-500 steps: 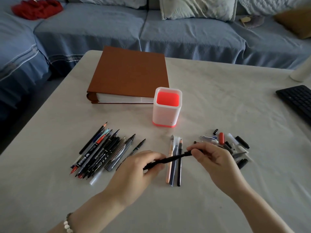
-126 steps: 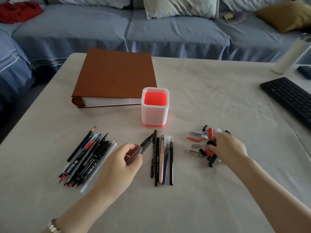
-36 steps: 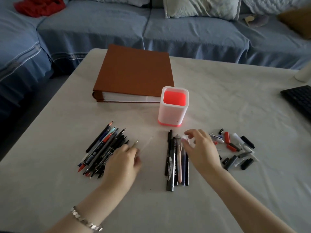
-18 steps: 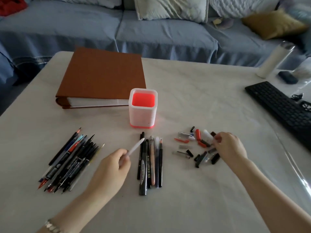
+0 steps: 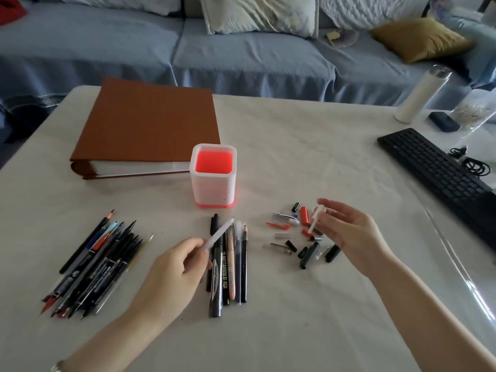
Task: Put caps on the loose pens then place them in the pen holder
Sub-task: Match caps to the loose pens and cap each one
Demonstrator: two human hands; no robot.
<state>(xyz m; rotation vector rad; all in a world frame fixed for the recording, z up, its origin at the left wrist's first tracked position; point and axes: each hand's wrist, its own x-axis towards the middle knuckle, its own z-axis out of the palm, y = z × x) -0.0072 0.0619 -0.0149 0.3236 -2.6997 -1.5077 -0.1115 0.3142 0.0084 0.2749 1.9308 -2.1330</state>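
My left hand (image 5: 177, 267) holds a white uncapped pen (image 5: 218, 233), its tip pointing up and right above a row of capped pens (image 5: 228, 261). A white cap (image 5: 316, 217) is pinched in my right hand (image 5: 346, 232), lifted just over the scatter of loose caps (image 5: 300, 237). A bundle of several uncapped pens (image 5: 94, 264) lies at the left. The white pen holder (image 5: 213, 181) with a red inside stands upright behind the capped row, nothing showing inside it.
A brown binder (image 5: 147, 124) lies behind the holder at left. At the right edge a black keyboard (image 5: 440, 173) lies with a cable, and a white cylinder bottle (image 5: 421, 96) and a dark small object stand behind it. A blue sofa runs along the far side.
My right hand has lifted a white cap out of the cap pile. My left hand keeps the white pen raised over the capped row, little moved.
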